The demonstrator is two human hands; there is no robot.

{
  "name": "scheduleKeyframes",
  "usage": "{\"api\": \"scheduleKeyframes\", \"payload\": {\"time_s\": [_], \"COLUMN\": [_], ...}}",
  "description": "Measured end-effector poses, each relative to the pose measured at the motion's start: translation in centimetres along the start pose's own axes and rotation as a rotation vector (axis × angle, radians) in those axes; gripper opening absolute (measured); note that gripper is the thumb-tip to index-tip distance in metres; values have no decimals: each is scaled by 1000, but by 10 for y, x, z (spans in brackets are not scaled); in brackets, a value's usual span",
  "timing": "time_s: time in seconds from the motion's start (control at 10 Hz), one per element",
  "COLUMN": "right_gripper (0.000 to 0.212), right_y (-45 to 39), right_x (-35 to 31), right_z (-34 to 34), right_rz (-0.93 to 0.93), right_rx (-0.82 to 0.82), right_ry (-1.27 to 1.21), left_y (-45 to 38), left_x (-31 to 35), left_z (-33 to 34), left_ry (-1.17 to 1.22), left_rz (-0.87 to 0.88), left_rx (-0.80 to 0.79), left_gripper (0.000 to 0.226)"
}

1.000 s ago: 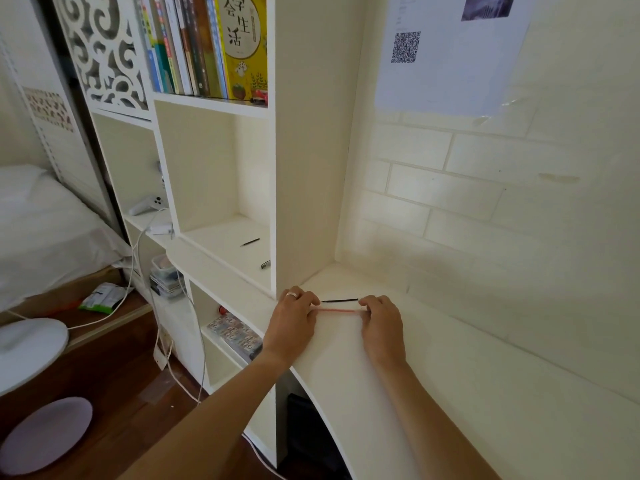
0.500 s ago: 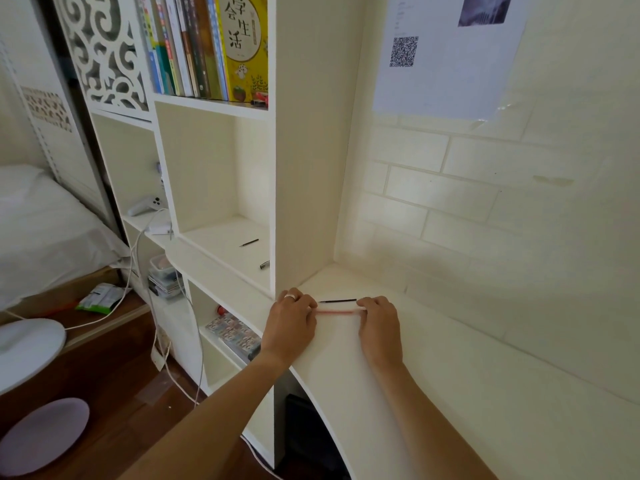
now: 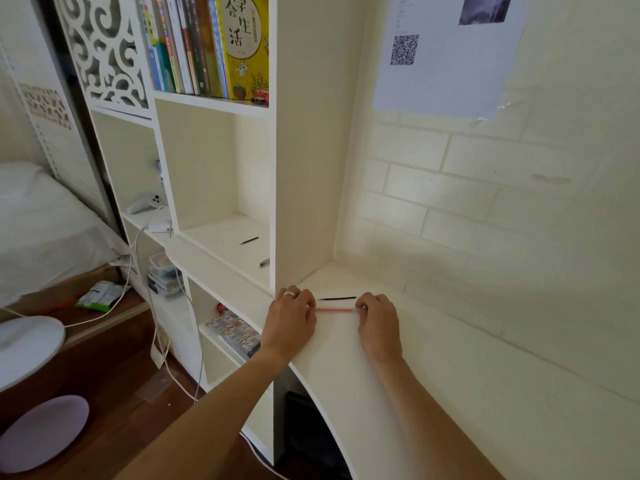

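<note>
A thin pink pen (image 3: 335, 310) lies level on the cream desk top (image 3: 433, 393), stretched between both hands. My left hand (image 3: 291, 320), with a ring on one finger, pinches its left end with curled fingers. My right hand (image 3: 377, 322) pinches its right end the same way. Just behind the pink pen lies a thin black refill (image 3: 337, 298), flat on the desk and untouched. Both forearms reach in from the bottom of the view.
A white bookcase (image 3: 304, 168) stands at the left of the desk, with books (image 3: 207, 43) on top, a black refill (image 3: 249, 240) and a pen cap (image 3: 264, 262) in the open cubby. A brick-pattern wall (image 3: 467, 202) carries a taped sheet (image 3: 446, 53). Cables (image 3: 138, 271), a bed and round stools lie left.
Both hands stay at the ends of the pink pen on the desk; only the view shifts slightly.
</note>
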State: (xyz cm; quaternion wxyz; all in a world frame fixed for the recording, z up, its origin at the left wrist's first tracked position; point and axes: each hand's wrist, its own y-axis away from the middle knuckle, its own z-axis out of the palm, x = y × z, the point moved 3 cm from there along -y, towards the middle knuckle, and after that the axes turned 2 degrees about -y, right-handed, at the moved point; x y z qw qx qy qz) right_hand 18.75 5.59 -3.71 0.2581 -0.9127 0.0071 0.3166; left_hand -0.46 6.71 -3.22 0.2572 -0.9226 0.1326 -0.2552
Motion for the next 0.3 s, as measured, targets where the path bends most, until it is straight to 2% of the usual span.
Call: {"api": "scheduleKeyframes", "payload": {"time_s": [0.3], "right_gripper": [26], "right_y": [0], "right_x": [-2], "right_z": [-4], "right_rz": [103], "right_rx": [-48], "right_ry": [-126], "left_y": [-3], "left_x": [8], "left_z": [2], "left_ry": [-224], "left_rz": [53], "left_rx": [-81], "left_gripper": [13]}}
